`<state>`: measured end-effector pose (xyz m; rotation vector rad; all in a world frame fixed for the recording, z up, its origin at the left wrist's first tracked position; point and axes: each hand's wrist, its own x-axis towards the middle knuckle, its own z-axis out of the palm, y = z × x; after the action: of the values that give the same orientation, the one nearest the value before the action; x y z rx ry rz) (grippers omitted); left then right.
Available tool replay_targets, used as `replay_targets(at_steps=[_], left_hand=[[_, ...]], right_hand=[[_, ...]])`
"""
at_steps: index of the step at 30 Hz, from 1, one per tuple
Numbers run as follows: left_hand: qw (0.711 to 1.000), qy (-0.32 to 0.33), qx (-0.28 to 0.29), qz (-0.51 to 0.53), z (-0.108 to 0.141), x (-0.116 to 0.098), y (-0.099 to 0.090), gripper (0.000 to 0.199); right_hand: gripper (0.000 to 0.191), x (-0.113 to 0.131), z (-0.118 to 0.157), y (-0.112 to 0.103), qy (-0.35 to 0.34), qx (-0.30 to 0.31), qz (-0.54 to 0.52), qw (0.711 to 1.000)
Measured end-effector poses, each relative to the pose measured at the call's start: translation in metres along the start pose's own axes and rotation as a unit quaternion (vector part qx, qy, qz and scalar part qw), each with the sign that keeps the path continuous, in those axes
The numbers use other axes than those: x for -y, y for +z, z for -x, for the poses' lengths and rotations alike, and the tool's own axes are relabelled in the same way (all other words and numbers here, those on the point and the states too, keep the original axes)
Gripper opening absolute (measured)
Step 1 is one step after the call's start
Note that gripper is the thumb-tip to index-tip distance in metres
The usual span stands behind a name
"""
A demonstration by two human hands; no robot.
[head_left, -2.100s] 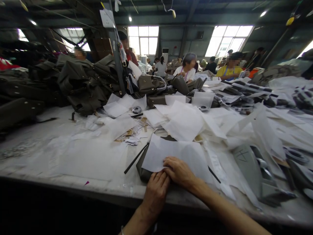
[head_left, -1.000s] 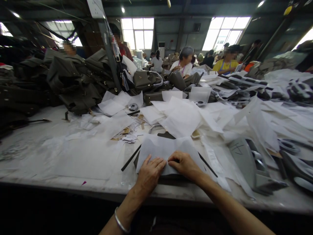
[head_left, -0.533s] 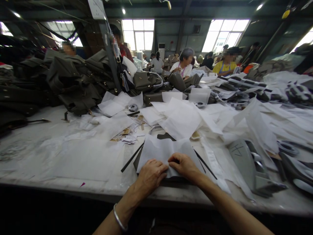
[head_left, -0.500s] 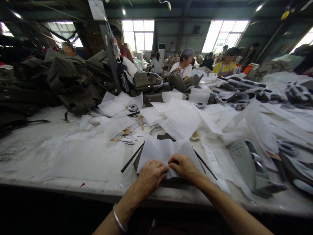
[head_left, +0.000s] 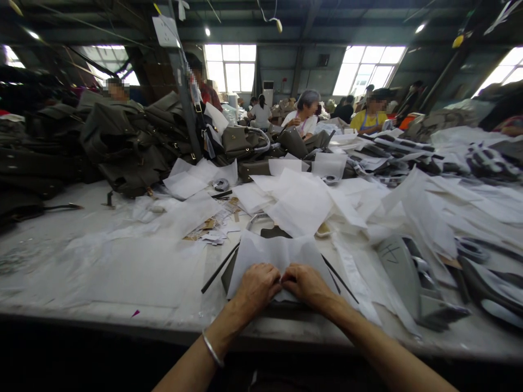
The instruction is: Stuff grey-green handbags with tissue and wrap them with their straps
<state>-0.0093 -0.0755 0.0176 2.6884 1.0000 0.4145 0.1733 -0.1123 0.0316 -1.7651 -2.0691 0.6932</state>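
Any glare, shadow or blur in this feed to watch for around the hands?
Head view: windows burn out white; below the table, nearly black; outer edges look stretched and soft; left hand and right hand read fairly clearly, but their grip on the white sheet is shaded.

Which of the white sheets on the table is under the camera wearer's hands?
The white sheet over the grey-green bag by the table's near edge: left hand and right hand rest on it, and on no other.
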Motion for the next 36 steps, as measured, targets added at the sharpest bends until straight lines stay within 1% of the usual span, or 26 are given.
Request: replay_targets(at_steps=[4,6,8,10,13,16,18,20,22,24,26,29,32,34,35,36], left_hand=[[0.998,-0.022,-0.058,-0.033,0.005,0.000,0.015,0.011],[0.995,-0.015,-0.087,-0.045,0.008,0.001,0.021,0.013],[0.993,-0.002,-0.105,-0.052,0.010,0.002,0.023,0.014],[0.993,0.025,-0.094,-0.063,0.010,0.005,0.023,0.013],[0.992,0.079,-0.052,-0.078,0.006,0.009,0.019,0.010],[0.990,0.110,-0.027,-0.081,0.001,0.011,0.014,0.008],[0.990,0.110,-0.020,-0.084,0.000,0.011,0.013,0.010],[0.992,0.091,-0.029,-0.079,0.002,0.011,0.012,0.010],[0.995,0.076,-0.047,-0.044,0.007,0.010,0.012,0.006],[0.995,0.078,-0.060,0.018,0.012,0.011,0.013,0.003],[0.991,0.093,-0.062,0.073,0.015,0.012,0.014,0.011],[0.988,0.107,-0.053,0.102,0.014,0.013,0.015,0.024],[0.992,0.104,-0.033,0.067,0.011,0.011,0.014,0.013],[0.994,0.100,-0.023,0.043,0.009,0.009,0.013,0.012],[0.994,0.101,-0.021,0.038,0.008,0.009,0.013,0.014],[0.994,0.105,-0.019,0.038,0.008,0.009,0.013,0.014]], right_hand=[[0.016,0.005,-0.009,-0.014,0.025,0.045,-0.032,0.998],[0.021,0.009,-0.014,-0.020,0.033,0.058,-0.021,0.998],[0.022,0.012,-0.017,-0.024,0.033,0.064,0.002,0.997],[0.018,0.013,-0.018,-0.024,0.031,0.075,0.010,0.997],[0.016,0.011,-0.014,-0.021,0.030,0.080,0.007,0.996],[0.015,0.009,-0.010,-0.017,-0.009,0.064,0.062,0.996],[0.016,0.008,-0.008,-0.013,-0.046,0.052,0.117,0.991],[0.019,0.008,-0.007,-0.009,-0.069,0.049,0.170,0.982],[0.021,0.006,-0.007,-0.004,-0.087,0.047,0.213,0.972],[0.022,0.002,-0.004,0.002,-0.114,0.040,0.228,0.966],[0.022,-0.003,0.000,0.007,-0.131,0.016,0.198,0.971],[0.019,-0.013,0.005,0.009,-0.108,-0.042,0.063,0.991],[0.022,-0.019,0.003,0.003,-0.036,-0.085,-0.093,0.991],[0.026,-0.018,-0.002,-0.008,0.020,-0.086,-0.140,0.986],[0.027,-0.014,-0.006,-0.016,0.033,-0.070,-0.136,0.988],[0.027,-0.008,-0.010,-0.024,0.033,-0.046,-0.113,0.992]])
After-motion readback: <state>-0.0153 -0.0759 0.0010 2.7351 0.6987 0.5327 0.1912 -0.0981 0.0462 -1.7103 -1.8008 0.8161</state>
